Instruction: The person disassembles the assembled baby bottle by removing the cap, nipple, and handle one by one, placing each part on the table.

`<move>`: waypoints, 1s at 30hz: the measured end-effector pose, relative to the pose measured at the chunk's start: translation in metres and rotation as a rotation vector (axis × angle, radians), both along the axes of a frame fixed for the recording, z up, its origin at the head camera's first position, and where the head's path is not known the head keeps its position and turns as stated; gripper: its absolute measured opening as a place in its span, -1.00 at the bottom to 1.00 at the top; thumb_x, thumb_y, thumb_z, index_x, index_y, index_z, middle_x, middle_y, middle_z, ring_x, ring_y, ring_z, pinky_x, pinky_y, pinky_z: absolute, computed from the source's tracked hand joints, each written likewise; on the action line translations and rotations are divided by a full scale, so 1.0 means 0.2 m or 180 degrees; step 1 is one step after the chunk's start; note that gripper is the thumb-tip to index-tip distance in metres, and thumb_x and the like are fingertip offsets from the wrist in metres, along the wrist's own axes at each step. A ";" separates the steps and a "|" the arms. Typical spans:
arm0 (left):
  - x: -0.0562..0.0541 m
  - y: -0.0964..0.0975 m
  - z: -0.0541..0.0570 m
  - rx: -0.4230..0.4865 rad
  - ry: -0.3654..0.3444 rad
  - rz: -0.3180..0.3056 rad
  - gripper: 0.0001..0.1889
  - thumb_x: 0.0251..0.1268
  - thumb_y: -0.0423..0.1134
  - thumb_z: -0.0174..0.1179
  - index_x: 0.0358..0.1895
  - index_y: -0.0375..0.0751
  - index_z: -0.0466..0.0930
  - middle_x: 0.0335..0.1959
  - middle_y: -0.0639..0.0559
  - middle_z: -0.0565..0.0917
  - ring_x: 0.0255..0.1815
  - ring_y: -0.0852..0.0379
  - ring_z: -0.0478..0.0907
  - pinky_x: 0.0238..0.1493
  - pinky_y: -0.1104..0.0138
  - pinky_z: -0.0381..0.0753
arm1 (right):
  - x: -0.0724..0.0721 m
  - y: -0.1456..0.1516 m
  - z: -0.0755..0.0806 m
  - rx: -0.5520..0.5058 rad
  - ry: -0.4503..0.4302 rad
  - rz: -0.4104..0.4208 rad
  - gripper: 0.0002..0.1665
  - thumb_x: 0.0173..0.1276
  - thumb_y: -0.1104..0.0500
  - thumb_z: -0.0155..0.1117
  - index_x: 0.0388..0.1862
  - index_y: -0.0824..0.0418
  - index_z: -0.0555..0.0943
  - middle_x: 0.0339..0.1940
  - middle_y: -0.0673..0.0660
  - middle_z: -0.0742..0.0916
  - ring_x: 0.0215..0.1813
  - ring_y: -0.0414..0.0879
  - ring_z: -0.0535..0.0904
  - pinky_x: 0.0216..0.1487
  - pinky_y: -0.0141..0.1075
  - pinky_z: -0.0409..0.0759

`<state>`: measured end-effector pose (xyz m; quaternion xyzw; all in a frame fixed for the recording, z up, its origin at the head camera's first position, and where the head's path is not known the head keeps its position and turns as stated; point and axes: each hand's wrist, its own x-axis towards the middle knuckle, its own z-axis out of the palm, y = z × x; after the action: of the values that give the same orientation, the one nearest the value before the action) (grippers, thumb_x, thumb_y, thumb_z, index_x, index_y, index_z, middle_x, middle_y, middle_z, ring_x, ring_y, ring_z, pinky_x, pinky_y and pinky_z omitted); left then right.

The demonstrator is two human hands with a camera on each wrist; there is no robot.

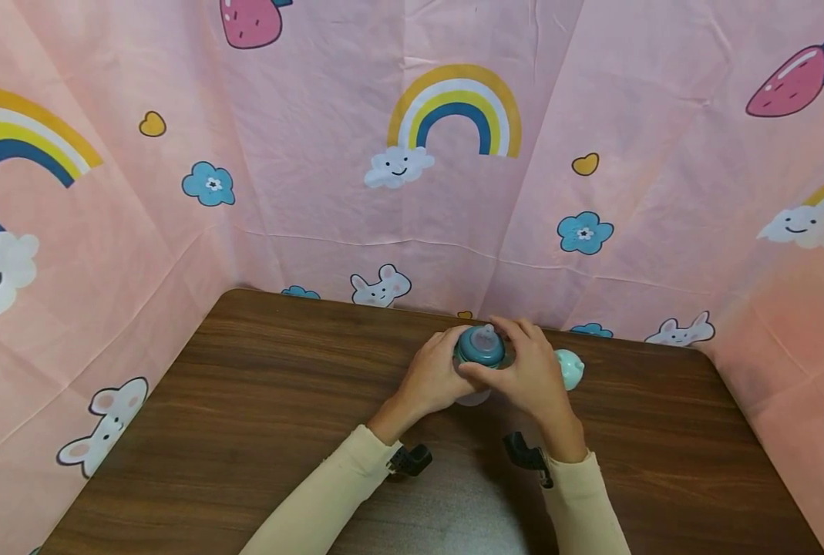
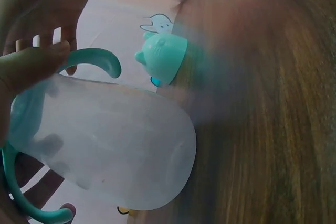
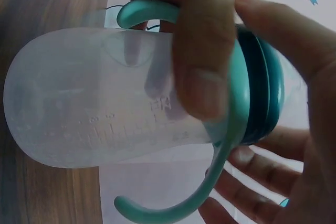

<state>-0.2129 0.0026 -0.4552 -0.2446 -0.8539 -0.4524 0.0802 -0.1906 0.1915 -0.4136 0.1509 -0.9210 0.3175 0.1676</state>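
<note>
Between both hands is a baby bottle [image 3: 68, 98], roughly upright, with a cloudy clear body and raised measuring marks. It has a dark teal collar [image 1: 479, 354], a clear nipple [image 1: 485, 336] on top and two curved green handles [image 3: 163, 215]. My left hand [image 1: 434, 375] grips the upper bottle from the left, its thumb across the front. From the right, my right hand [image 1: 535, 371] holds the collar, with thumb in front and fingers curled behind. Whether the base touches the table cannot be told.
A mint-green cap [image 1: 570, 370] with small ears lies on the table just right of my right hand. The brown wooden table [image 1: 301, 401] ends at pink printed cloth walls [image 1: 314, 200] behind and on both sides.
</note>
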 end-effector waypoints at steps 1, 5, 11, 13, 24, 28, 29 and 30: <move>0.00 0.00 0.00 -0.0011 0.0025 0.0016 -0.16 0.16 -0.10 0.69 0.48 -0.29 0.52 0.33 -0.17 0.68 0.30 -0.16 0.63 0.34 -0.09 0.62 | 0.00 -0.01 0.00 0.0022 -0.0003 -0.0051 0.02 0.09 -0.24 0.80 0.41 0.28 0.68 0.10 0.24 0.72 0.05 0.17 0.61 0.03 0.15 0.64; 0.01 0.01 0.00 -0.0050 0.0061 0.0095 -0.17 0.18 -0.08 0.68 0.48 -0.26 0.53 0.31 -0.15 0.69 0.26 -0.13 0.64 0.29 -0.07 0.65 | 0.01 -0.04 0.00 0.0165 0.0038 -0.0247 0.05 0.03 -0.37 0.78 0.32 0.28 0.71 0.02 0.22 0.70 0.01 0.17 0.59 -0.01 0.12 0.64; 0.02 0.01 -0.01 -0.0077 -0.0012 0.0197 -0.22 0.20 -0.07 0.67 0.45 -0.25 0.56 0.21 -0.15 0.74 0.18 -0.12 0.67 0.21 -0.08 0.69 | 0.02 -0.06 -0.01 0.0259 0.0129 -0.0361 0.03 0.01 -0.38 0.79 0.22 0.33 0.72 0.03 0.25 0.71 0.04 0.21 0.59 0.05 0.14 0.65; 0.02 0.01 -0.01 -0.0087 -0.0005 0.0202 -0.23 0.22 -0.06 0.67 0.44 -0.26 0.57 0.20 -0.16 0.74 0.17 -0.12 0.67 0.21 -0.08 0.69 | 0.02 -0.06 -0.01 0.0271 0.0180 -0.0358 0.01 0.02 -0.36 0.80 0.18 0.36 0.72 0.03 0.26 0.71 0.04 0.22 0.60 0.06 0.14 0.65; 0.01 0.02 -0.01 0.0066 0.0043 0.0099 -0.28 0.28 -0.14 0.61 0.45 -0.30 0.55 0.18 -0.20 0.74 0.15 -0.15 0.68 0.20 -0.08 0.68 | 0.01 -0.05 -0.02 0.0218 0.0402 -0.0287 -0.10 0.08 -0.31 0.76 0.06 0.41 0.74 -0.10 0.24 0.69 -0.06 0.21 0.59 -0.03 0.10 0.64; 0.01 0.02 -0.01 0.0130 -0.0013 0.0061 -0.28 0.29 -0.15 0.60 0.46 -0.31 0.54 0.19 -0.22 0.72 0.16 -0.15 0.67 0.20 -0.09 0.68 | 0.01 -0.05 -0.02 0.0165 0.0462 -0.0243 -0.12 0.07 -0.28 0.77 0.04 0.41 0.76 -0.11 0.24 0.69 -0.08 0.21 0.59 -0.05 0.09 0.64; 0.01 0.02 -0.01 0.0140 -0.0024 0.0055 -0.28 0.30 -0.16 0.60 0.46 -0.31 0.54 0.19 -0.22 0.72 0.16 -0.15 0.66 0.20 -0.09 0.68 | 0.01 -0.05 -0.02 0.0147 0.0472 -0.0230 -0.12 0.07 -0.28 0.77 0.04 0.41 0.76 -0.11 0.24 0.69 -0.07 0.21 0.59 -0.05 0.09 0.64; 0.01 0.01 -0.01 0.0152 -0.0031 0.0052 -0.28 0.29 -0.16 0.60 0.46 -0.32 0.54 0.19 -0.22 0.72 0.17 -0.15 0.66 0.21 -0.09 0.68 | 0.01 -0.05 -0.02 0.0132 0.0484 -0.0217 -0.13 0.07 -0.28 0.78 0.04 0.41 0.77 -0.11 0.24 0.69 -0.07 0.21 0.59 -0.04 0.10 0.64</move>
<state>-0.2102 0.0056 -0.4574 -0.2335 -0.8452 -0.4731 0.0855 -0.1893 0.1809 -0.4173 0.1466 -0.9166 0.2802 0.2446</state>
